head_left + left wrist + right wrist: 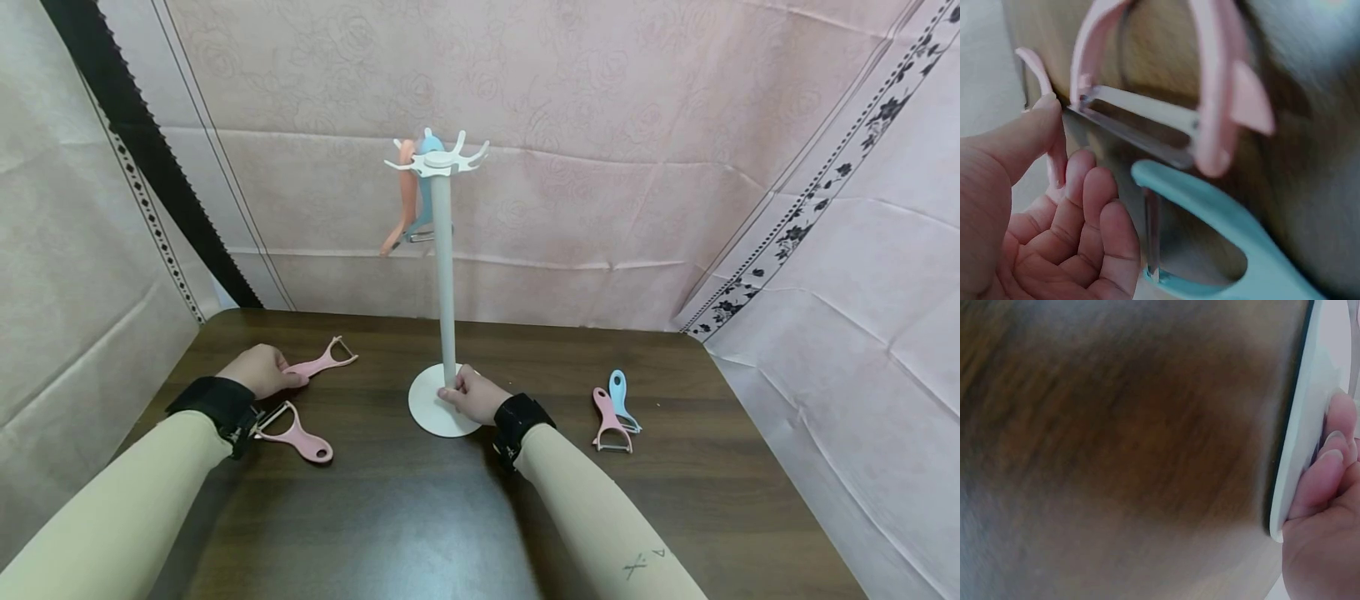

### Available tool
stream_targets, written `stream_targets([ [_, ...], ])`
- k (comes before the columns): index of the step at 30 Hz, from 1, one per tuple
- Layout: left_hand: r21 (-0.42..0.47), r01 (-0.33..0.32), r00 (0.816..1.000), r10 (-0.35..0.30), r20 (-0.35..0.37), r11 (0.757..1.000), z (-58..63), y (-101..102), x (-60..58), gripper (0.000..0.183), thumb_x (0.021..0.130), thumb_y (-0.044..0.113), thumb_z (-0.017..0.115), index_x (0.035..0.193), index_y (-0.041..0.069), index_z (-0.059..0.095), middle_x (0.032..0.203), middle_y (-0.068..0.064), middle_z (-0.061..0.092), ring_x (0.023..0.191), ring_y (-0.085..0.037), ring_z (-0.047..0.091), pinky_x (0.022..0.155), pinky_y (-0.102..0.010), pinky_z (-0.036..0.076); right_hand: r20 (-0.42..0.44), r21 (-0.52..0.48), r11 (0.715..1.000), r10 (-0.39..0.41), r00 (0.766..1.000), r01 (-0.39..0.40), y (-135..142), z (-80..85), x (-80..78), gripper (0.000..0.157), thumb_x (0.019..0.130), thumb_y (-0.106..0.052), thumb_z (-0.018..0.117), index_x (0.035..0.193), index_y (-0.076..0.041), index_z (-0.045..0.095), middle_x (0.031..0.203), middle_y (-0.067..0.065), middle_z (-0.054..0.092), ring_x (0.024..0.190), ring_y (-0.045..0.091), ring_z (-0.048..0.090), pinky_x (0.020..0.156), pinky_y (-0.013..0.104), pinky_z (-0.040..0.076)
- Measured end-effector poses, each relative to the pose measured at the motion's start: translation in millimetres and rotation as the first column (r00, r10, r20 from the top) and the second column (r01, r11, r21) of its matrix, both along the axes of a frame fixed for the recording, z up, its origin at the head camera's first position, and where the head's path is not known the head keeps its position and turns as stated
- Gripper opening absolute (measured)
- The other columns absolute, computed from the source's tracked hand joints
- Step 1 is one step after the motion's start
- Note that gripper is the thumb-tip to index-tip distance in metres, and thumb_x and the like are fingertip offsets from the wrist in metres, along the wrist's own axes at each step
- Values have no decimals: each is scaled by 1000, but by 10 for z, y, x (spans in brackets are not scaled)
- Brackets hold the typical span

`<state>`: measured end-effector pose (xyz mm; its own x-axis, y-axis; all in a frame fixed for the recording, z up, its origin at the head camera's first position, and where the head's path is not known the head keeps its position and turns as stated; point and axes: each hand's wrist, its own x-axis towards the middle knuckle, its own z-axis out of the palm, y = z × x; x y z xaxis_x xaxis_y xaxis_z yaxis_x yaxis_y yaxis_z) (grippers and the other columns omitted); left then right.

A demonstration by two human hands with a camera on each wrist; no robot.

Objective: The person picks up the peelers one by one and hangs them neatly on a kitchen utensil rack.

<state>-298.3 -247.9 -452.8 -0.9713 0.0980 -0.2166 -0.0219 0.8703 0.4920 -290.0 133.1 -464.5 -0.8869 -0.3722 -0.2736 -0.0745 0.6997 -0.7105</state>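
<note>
My left hand [262, 372] pinches the handle of a pink peeler [324, 362] between thumb and fingers, at the table's left side. Below that wrist lies a second pink peeler [306, 442]; the left wrist view also shows a teal peeler [1210, 203] close to the fingers, hidden in the head view. A white stand [444, 275] with a round base and hooked top rises mid-table. Low on its pole, my right hand [477, 397] grips it, its curled fingers against the base [1300, 425]. An orange peeler [407, 196] and a blue peeler [426, 192] hang from the hooks.
On the right of the brown wooden table [360, 517] lie another pink peeler [606, 412] and a light blue peeler [618, 392], touching or overlapping. Pale patterned cloth [570, 208] hangs behind the table and along both sides.
</note>
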Motion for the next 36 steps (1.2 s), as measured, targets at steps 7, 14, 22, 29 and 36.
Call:
stream_targets([
  [7,172,-77,996,82,-21,982,2,-53,-13,29,89,25,66,88,-3,61,68,-5,62,63,-19,55,56,-32,44,-12,1,1000,-3,1000,3,-2,-35,-15,33,98,-38,56,96,-8,44,79,3,51,73,17,50,67,29,40],
  [14,271,-143,984,166,-64,952,38,-52,-28,37,94,24,59,109,-9,55,84,-13,68,75,-22,63,61,-32,47,-23,-3,1000,-2,1000,2,0,-67,-35,33,97,-38,57,95,-8,44,78,3,51,71,16,50,65,28,40],
  [22,444,-135,927,271,-259,886,150,-7,-9,37,97,24,57,111,-11,57,96,-23,68,77,-16,68,61,-20,50,-21,2,1000,-4,1000,4,1,-32,-7,33,97,-38,56,96,-8,45,80,3,52,74,16,51,67,29,41],
  [29,519,-128,866,350,-357,845,419,71,-11,44,96,34,59,117,-4,55,102,-21,67,75,-6,67,63,-15,47,-38,12,1000,-1,999,2,-2,-20,21,31,98,-38,55,96,-9,45,83,4,51,77,17,51,70,29,41],
  [36,571,-92,795,405,-451,816,844,193,-8,40,96,33,58,119,1,55,105,-13,63,86,-8,67,69,-13,48,-35,21,1000,-6,999,7,-4,-11,33,32,98,-40,55,97,-9,45,85,4,52,78,17,51,70,29,41],
])
